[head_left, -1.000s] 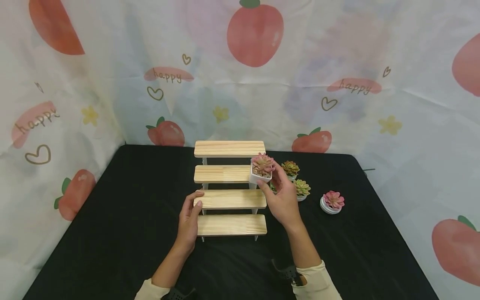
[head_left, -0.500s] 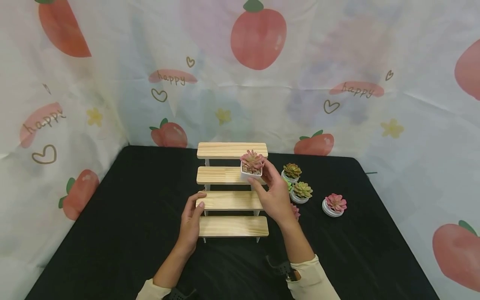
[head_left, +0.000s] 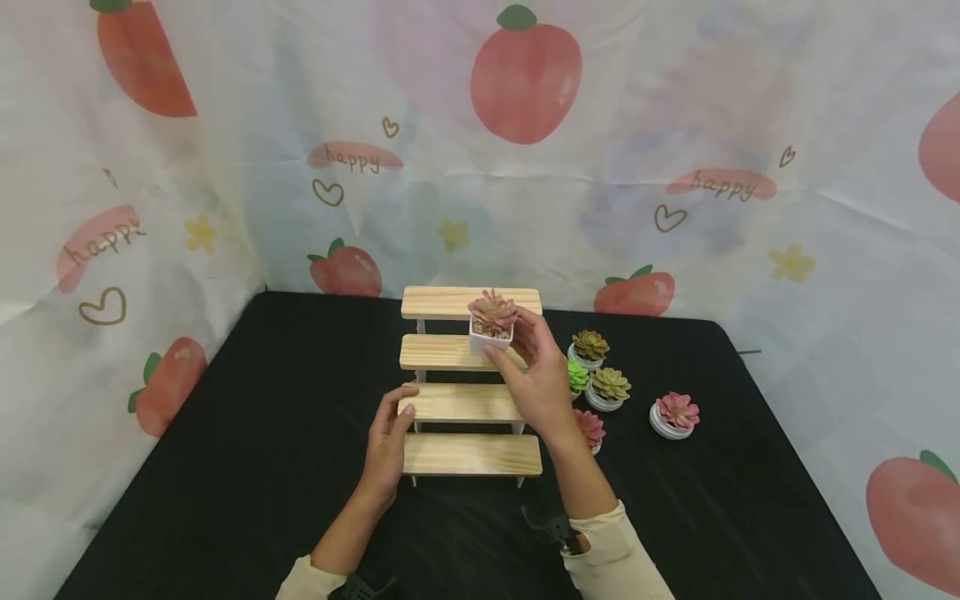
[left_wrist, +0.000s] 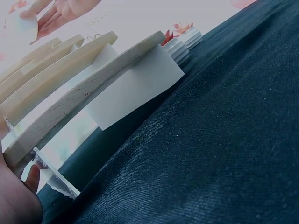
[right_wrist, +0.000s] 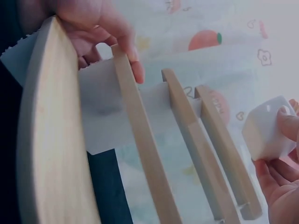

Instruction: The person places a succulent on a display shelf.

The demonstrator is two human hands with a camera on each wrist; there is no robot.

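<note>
My right hand (head_left: pixel 542 385) pinches a small white square pot (head_left: pixel 487 340) holding a pink succulent (head_left: pixel 493 312) over gravel. In the head view the pot overlaps the upper two boards of a four-step wooden display stand (head_left: pixel 471 455). From the right wrist, the white pot (right_wrist: pixel 266 133) shows in the air beyond the boards, thumb against its side. My left hand (head_left: pixel 386 450) grips the left end of the second board from the bottom. Seen from the left wrist, part of the left hand (left_wrist: pixel 16 198) is at the stand's end, beside a white support.
Right of the stand are several round white pots: a brownish-green succulent (head_left: pixel 591 344), a pale green one (head_left: pixel 611 384), a bright green one (head_left: pixel 577 376) and a pink one (head_left: pixel 590 427) partly behind my right arm. Another pink succulent (head_left: pixel 678 410) sits farther right on the black cloth (head_left: pixel 225 467).
My right hand has carried the potted pink succulent leftward and slightly up across the stand. The pots behind that hand have come into sight. My left hand keeps its grip; the head view shifts slightly.
</note>
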